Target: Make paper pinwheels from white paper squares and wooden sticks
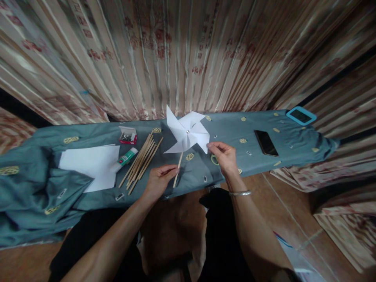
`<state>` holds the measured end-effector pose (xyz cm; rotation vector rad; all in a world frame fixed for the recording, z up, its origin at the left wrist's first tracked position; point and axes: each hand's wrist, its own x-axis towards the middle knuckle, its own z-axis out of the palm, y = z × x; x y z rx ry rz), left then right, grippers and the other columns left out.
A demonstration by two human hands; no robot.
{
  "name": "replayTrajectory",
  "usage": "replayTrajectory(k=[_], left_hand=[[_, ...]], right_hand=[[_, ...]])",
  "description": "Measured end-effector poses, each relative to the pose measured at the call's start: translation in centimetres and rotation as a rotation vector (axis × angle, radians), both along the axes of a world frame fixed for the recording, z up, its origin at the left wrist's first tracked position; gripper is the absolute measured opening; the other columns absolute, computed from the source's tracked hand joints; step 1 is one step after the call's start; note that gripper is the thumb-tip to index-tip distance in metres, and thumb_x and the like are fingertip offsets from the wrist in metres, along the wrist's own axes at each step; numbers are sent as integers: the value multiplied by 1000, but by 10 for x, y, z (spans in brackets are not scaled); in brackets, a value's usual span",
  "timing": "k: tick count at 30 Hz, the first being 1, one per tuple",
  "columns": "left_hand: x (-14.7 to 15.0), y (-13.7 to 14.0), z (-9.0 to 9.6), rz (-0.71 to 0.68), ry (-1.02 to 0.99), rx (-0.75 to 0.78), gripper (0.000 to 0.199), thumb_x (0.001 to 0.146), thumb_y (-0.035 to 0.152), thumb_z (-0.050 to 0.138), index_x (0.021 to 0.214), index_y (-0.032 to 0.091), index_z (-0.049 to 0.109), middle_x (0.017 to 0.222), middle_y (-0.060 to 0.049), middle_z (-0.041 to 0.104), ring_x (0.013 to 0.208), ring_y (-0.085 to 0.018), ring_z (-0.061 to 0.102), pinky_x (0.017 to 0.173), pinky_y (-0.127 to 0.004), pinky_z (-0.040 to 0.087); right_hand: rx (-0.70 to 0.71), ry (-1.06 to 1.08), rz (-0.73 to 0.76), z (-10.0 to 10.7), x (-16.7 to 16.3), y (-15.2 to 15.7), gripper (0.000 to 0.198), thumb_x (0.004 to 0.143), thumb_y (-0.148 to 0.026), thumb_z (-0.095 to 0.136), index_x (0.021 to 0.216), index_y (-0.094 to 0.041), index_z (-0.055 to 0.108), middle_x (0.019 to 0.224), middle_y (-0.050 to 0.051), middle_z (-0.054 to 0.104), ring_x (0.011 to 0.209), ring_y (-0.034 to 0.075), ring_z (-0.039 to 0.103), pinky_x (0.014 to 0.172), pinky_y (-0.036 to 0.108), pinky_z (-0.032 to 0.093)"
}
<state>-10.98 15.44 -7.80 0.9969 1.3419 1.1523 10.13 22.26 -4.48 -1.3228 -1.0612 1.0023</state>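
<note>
A white paper pinwheel [197,132] with a small pin at its centre is fixed on a thin wooden stick [175,181]. My left hand [160,179] pinches that stick below the blades. The fingers of my right hand [223,156] are closed on the tip of the lower right blade. Left of the pinwheel lies a bundle of wooden sticks [141,161]. Beside the bundle rest a green and white glue stick [127,157] and an open red and white box of metal pins [128,135].
Several white paper sheets [96,162] lie at the left on the grey-green cloth [194,186], partly under a fold. A black phone [266,143] and a blue-framed device [301,115] are at the right. Patterned curtains [182,58] hang behind the table.
</note>
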Motion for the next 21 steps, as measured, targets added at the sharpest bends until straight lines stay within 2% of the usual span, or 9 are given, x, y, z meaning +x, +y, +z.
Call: replayTrajectory(k=[12,21], left_hand=[[-1,2,-2,72,-35,-2,42,53,48,82,82,18,77,85,-7,77,78,-21,69,81,-35,54],[-1,2,1,37,-16,32,38,58,46,79,84,18,77,88,-7,77,83,-22,69,83,-35,53]], right_hand=[[-148,211,124,-4,-33,-13,24,49,-38,83,58,-20,70,52,-3,61,51,9,50,54,24,38],[-202,272,240,-7,-49,-23,27,52,-41,83,59,-19,69,61,0,68,53,8,50,54,23,39]])
